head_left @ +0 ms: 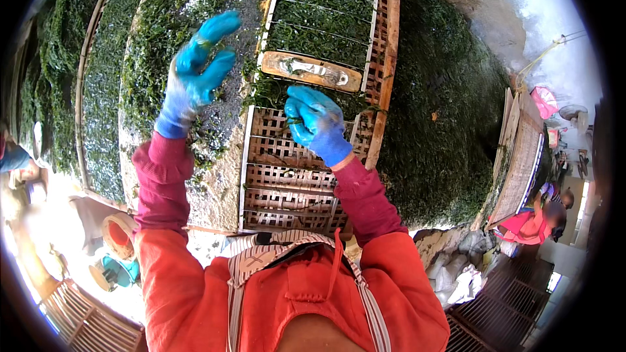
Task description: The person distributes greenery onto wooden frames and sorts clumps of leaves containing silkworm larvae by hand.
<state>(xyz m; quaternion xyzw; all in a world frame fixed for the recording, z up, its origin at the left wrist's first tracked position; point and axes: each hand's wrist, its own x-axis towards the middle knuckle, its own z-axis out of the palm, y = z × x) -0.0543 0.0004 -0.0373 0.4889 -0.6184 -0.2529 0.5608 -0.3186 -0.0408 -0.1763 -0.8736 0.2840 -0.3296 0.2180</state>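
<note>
My left hand (201, 62), in a wet blue glove, hovers over a loose heap of green leafy strands (147, 58). Its fingers and thumb are spread, with nothing seen between them. My right hand (316, 120), gloved in blue too, is curled above a woven lattice tray (277, 150), some green strands showing between thumb and fingers. On the tray lies a pale frame (244, 186) split into strips by thin crossbars. The far strips are packed with green strands; the near ones show bare lattice. A wooden block (277, 64) with a pale metal plate rests across the frame, just beyond my right hand.
A large dark green mound (443, 117) spreads on the right. Another loaded tray (104, 98) lies left. Stacked lattice trays (518, 163) lean at far right, near a person in red (531, 221). Buckets (119, 234) and a slatted rack (91, 316) stand lower left.
</note>
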